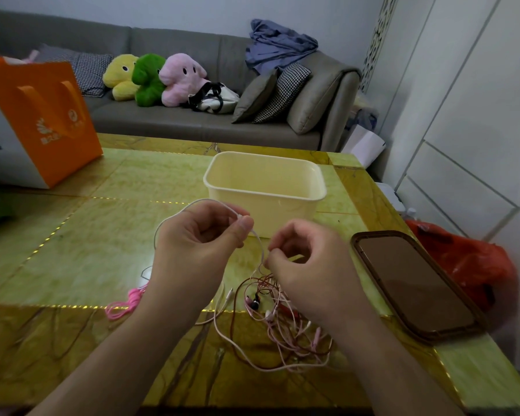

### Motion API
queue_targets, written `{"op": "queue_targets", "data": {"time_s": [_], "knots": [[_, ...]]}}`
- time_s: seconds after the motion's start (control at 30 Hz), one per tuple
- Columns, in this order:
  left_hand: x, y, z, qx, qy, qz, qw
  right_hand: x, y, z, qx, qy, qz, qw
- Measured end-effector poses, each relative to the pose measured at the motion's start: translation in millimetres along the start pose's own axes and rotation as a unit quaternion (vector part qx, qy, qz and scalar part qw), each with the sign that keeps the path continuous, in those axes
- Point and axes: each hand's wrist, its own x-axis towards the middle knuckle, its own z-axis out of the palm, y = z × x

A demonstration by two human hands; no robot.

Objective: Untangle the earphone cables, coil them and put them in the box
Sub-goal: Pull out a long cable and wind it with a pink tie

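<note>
A cream plastic box [264,187] stands open on the green table, just beyond my hands. My left hand [198,244] pinches a white earphone cable [260,244] between thumb and fingertips; the cable loops up over that hand. My right hand [306,262] pinches the same white cable lower down, above the tangle. A tangle of pale pink and dark red earphone cables [282,328] lies on the table under and in front of my right wrist. A bright pink cable [123,304] lies to the left of my left forearm.
A brown-cased phone [415,283] lies face up at the right. A red plastic bag [469,262] sits past the table's right edge. An orange paper bag [39,115] stands at the back left. Behind the table is a grey sofa [192,121] with plush toys.
</note>
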Motion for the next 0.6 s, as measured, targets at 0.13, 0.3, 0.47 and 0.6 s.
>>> {"op": "queue_targets", "data": {"time_s": [0.13, 0.3, 0.47, 0.6], "knots": [[0.4, -0.1, -0.1, -0.002, 0.002, 0.0, 1.0, -0.1, 1.8, 0.0, 0.063, -0.003, -0.018, 0.998], [0.5, -0.5, 1.1, -0.008, -0.006, 0.0, 1.0, -1.5, -0.4, 2.2, 0.023, 0.013, -0.052, 0.998], [-0.3, -1.4, 1.5, -0.004, -0.007, -0.004, 1.0, -0.3, 1.2, 1.5, 0.022, 0.016, -0.046, 0.999], [-0.7, -1.2, 1.0, -0.003, -0.005, -0.006, 1.0, -1.3, -1.0, -0.2, 0.04, 0.008, -0.038, 0.998]]}}
